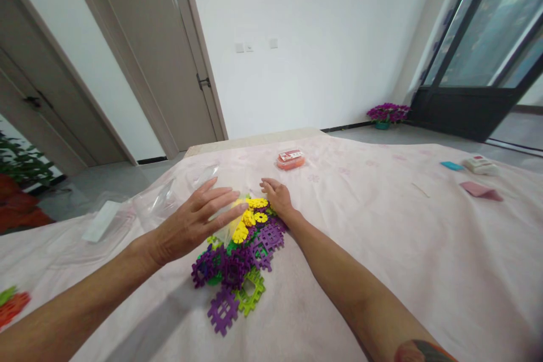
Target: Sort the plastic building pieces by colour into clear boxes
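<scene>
A pile of interlocking plastic building pieces lies on the cloth between my hands: purple square pieces, a lime-green square piece and yellow flower-shaped discs. A thin clear plastic bag is partly around the yellow discs. My left hand is over the bag's left side, fingers stretched out and apart. On the far side of the pile, my right hand has its fingers bent in a pinch at the bag's edge. The exact grip is partly hidden.
A clear-lidded box of orange-red contents stands further back on the pink tablecloth. Clear plastic packaging lies to the left. Red pieces sit at the left edge. A pink cloth, a blue item and a white packet lie right.
</scene>
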A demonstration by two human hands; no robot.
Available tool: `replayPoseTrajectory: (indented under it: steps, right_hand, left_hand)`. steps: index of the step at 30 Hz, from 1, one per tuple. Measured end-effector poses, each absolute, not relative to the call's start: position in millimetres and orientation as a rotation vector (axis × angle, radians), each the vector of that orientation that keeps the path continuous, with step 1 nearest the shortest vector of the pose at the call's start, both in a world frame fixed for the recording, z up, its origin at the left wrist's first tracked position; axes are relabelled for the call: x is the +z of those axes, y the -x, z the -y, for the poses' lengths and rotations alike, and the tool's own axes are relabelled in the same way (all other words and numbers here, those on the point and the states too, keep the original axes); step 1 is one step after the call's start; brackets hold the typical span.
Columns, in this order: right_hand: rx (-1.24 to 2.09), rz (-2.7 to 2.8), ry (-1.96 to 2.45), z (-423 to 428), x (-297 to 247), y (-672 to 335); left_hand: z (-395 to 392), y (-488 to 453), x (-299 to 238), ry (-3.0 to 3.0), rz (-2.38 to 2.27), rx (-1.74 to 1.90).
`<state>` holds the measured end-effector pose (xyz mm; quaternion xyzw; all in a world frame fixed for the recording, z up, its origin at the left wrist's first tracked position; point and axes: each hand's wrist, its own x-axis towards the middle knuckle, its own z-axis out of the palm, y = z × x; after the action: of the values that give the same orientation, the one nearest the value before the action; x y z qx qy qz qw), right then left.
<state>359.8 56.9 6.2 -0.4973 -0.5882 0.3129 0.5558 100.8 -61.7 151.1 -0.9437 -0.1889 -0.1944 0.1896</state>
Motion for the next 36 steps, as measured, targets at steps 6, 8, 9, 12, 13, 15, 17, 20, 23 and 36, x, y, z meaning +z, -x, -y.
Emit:
replayPoseTrajectory:
  steps: [6, 8, 9, 12, 13, 15, 17, 20, 23, 36]
  right_hand:
    - [0.512, 1.575, 1.157, -37.2, 27.0, -354.2]
    - [0.596, 1.566, 1.052, -28.7, 40.1, -348.1]
    - [0.662, 1.529, 0.990, -24.2, 47.9, -344.4]
    - [0.879, 1.344, 0.841, -9.9, 73.2, -331.8]
    - [0.936, 1.293, 0.805, -5.1, 80.8, -327.0]
    - [1.022, 1.233, 0.751, 3.8, 92.6, -316.6]
    - [1.093, 1.219, 0.714, 10.9, 98.6, -305.8]
    - [1.195, 1.233, 0.675, 16.6, 98.3, -292.3]
    - [1.252, 1.236, 0.649, 16.7, 92.7, -285.8]
    - [1.215, 1.502, 0.889, 1.1, 95.6, -312.7]
  left_hand:
    - [59.9, -93.6, 95.9, 2.347, 1.262, -1.481]
    - [60.8, -90.9, 72.8, 2.255, 1.432, -1.855]
    - [61.6, -89.5, 63.4, 2.194, 1.487, -2.000]
    - [65.0, -85.3, 47.0, 2.104, 1.581, -2.194]
    - [66.4, -84.2, 45.1, 2.108, 1.590, -2.208]
    - [69.0, -82.8, 44.6, 2.136, 1.586, -2.230]
    - [71.1, -82.2, 44.8, 2.150, 1.577, -2.281]
    - [73.8, -81.8, 41.1, 2.124, 1.574, -2.392]
    - [76.7, -82.7, 34.6, 2.102, 1.569, -2.471]
    - [80.7, -84.1, 27.2, 2.168, 1.637, -2.370]
